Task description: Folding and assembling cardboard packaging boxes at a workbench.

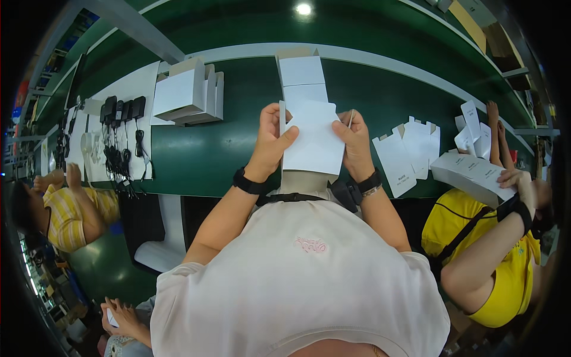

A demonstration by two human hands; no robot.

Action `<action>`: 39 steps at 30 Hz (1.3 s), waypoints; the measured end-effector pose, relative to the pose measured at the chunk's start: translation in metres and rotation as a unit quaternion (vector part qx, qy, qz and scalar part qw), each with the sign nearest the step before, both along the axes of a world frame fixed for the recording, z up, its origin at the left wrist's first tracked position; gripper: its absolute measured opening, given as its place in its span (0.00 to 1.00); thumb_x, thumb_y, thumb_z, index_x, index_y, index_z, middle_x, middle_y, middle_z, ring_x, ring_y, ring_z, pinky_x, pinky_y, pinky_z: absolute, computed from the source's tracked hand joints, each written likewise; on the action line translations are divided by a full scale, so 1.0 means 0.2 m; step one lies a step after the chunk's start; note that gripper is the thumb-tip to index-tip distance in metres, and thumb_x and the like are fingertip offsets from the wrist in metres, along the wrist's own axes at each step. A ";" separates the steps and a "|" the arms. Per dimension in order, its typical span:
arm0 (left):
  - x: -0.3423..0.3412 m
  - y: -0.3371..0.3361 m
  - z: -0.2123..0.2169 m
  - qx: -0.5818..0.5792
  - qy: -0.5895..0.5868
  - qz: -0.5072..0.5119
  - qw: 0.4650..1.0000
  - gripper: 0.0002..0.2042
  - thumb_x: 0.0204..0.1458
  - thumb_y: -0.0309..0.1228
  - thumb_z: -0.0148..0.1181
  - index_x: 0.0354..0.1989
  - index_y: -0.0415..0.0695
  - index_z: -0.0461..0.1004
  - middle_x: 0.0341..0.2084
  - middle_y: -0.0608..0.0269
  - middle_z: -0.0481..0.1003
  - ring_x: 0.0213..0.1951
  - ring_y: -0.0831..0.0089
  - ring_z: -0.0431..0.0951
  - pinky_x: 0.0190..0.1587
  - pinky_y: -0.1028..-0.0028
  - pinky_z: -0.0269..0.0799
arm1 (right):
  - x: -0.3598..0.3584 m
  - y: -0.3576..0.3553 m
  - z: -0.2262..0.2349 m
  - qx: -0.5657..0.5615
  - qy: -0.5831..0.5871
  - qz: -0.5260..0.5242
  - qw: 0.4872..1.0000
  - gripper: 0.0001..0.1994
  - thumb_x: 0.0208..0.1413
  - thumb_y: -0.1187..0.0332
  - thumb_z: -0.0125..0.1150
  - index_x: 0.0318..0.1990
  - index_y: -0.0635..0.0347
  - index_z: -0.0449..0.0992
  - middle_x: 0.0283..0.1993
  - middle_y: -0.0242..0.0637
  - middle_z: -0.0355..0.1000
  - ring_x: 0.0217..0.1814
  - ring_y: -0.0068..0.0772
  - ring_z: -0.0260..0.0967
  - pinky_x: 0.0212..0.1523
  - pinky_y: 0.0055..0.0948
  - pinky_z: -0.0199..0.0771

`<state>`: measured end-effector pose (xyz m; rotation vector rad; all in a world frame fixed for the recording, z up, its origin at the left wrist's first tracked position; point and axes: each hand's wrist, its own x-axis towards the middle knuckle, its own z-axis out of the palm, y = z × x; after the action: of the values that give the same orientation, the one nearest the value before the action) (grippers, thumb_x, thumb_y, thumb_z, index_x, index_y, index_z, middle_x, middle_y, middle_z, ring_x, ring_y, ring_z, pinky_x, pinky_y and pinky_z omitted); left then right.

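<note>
White carton [314, 138]: one, held by two hands [269, 141]; three boxes [180, 92] leftward.

The white carton [312, 140] looks like smooth, matt paperboard with a faint sheen on its outer face, and the flat cartons [394, 160] and the stacked boxes [178, 92] share that clean paper finish. Beneath them the green worktop [196, 157] is smooth and softly glossy, while the power adapters [138, 107] look like dark plastic. The white shirt [285, 279] is soft, matt cloth, and the grey post [128, 24] resembles smooth painted metal.
</note>
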<state>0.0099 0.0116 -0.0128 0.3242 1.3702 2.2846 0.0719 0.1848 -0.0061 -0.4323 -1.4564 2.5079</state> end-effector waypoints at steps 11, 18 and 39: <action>-0.03 0.01 0.02 -0.174 0.115 0.017 0.978 0.22 0.54 0.33 0.51 0.58 0.43 0.60 0.40 0.62 0.63 0.43 0.75 0.62 0.48 0.77 0.58 | -0.02 -0.03 0.01 0.017 -0.008 0.000 1.000 0.17 0.58 0.69 0.49 0.54 0.59 0.62 0.42 0.33 0.69 0.40 0.20 0.67 0.41 0.21 0.69; -0.02 -0.01 0.02 -0.187 0.113 0.028 0.976 0.17 0.56 0.37 0.49 0.50 0.40 0.66 0.43 0.58 0.66 0.45 0.73 0.64 0.48 0.77 0.59 | 0.00 -0.04 0.00 0.118 -0.014 -0.016 0.993 0.17 0.60 0.65 0.46 0.52 0.69 0.66 0.47 0.38 0.69 0.43 0.21 0.67 0.44 0.19 0.67; -0.09 -0.05 0.20 -0.247 -0.063 -0.077 0.964 0.14 0.56 0.39 0.45 0.45 0.46 0.70 0.38 0.69 0.70 0.38 0.81 0.69 0.36 0.77 0.68 | 0.05 0.03 0.05 0.261 -0.031 0.121 0.957 0.18 0.58 0.62 0.50 0.44 0.71 0.70 0.46 0.39 0.67 0.48 0.25 0.60 0.48 0.22 0.60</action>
<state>-0.0085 0.0019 0.0267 0.1127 1.7166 1.7330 0.0823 0.1908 0.0030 -0.2476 -2.2206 2.1514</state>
